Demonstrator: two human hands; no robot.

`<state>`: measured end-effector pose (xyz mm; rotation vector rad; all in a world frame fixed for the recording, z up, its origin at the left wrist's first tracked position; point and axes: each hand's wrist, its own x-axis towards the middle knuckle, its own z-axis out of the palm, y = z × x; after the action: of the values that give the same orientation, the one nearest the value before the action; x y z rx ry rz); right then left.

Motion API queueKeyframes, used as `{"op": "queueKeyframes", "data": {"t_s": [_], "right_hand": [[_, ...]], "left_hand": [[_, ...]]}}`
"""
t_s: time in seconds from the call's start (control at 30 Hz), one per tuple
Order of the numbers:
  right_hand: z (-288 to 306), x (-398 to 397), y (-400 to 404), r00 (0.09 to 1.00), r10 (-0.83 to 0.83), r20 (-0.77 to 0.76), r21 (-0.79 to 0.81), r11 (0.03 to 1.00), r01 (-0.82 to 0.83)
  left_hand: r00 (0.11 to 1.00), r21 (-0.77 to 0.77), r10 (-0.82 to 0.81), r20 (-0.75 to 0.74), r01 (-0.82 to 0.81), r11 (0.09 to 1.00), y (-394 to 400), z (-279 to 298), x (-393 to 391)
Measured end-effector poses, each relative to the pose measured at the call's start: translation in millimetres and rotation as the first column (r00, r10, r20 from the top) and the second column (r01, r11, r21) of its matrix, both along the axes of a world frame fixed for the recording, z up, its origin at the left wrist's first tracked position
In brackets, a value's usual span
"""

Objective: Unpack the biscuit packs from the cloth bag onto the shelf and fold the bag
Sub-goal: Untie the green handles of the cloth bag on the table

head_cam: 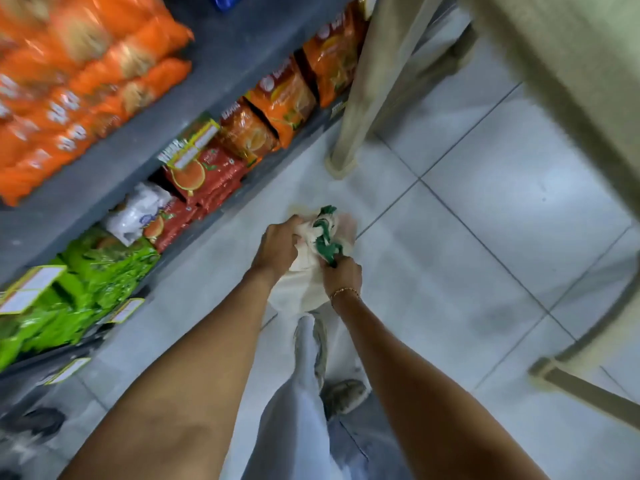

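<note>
A cream cloth bag (304,289) with green handles (325,233) is bunched up between both hands, held above the floor in front of my legs. My left hand (278,245) grips the bag's crumpled top on the left side. My right hand (343,277) grips the bag at the green handles. What the bag holds is hidden. Orange biscuit packs (79,95) lie stacked on the grey shelf (221,60) at upper left.
Lower shelf rows carry orange packets (284,98), red packets (201,178), a white packet (138,213) and green packets (83,278). Beige plastic chair legs (367,81) stand on the pale tiled floor (502,209) at right. My shoe (346,393) shows below.
</note>
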<state>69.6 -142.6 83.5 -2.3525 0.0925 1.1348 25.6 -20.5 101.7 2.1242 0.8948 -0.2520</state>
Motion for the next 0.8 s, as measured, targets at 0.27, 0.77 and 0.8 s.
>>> {"op": "queueKeyframes", "data": {"t_s": [0.27, 0.77, 0.8], "right_hand": [[225.2, 3.8, -32.7, 0.993, -0.012, 0.119, 0.183, 0.983, -0.010], [502.0, 55.3, -71.7, 0.710, -0.358, 0.607, 0.572, 0.817, -0.077], [516.1, 60.5, -72.4, 0.677, -0.405, 0.615, 0.604, 0.793, -0.075]], "left_hand": [[0.966, -0.260, -0.252, -0.057, 0.229, 0.938, 7.4, 225.3, 9.8], [0.657, -0.245, -0.685, 0.315, 0.754, 0.610, -7.4, 565.0, 103.0], [0.642, -0.238, -0.682, 0.350, 0.765, 0.599, -9.1, 583.2, 109.8]]}}
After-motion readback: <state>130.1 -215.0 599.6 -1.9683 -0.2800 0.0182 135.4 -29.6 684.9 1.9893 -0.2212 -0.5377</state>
